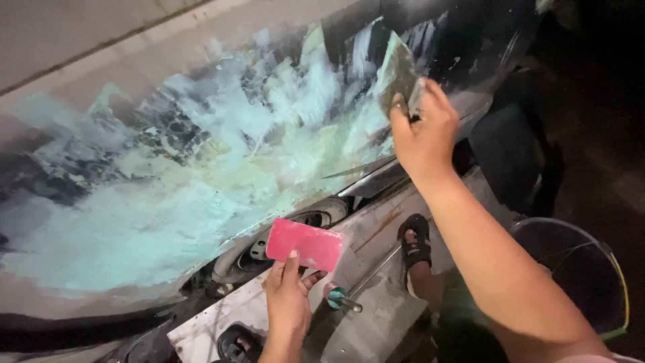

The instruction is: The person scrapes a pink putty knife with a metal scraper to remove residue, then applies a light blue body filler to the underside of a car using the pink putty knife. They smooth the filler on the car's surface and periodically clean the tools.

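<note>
My right hand (pixel 424 131) is raised against a dark car body panel (pixel 201 154) and grips a folded piece of grey-green sandpaper (pixel 398 77), pressing it on the panel's upper right. The panel is smeared with pale green and white filler paste. My left hand (pixel 287 296) is lower down and holds a flat pink rectangular spreader card (pixel 306 244) by its near edge, away from the panel.
A car wheel (pixel 282 242) shows under the panel edge. A stained board (pixel 376 289) lies on the ground with a teal-handled tool (pixel 338 298) on it. My sandalled feet (pixel 415 245) stand on it. A dark bucket (pixel 578 269) sits at right.
</note>
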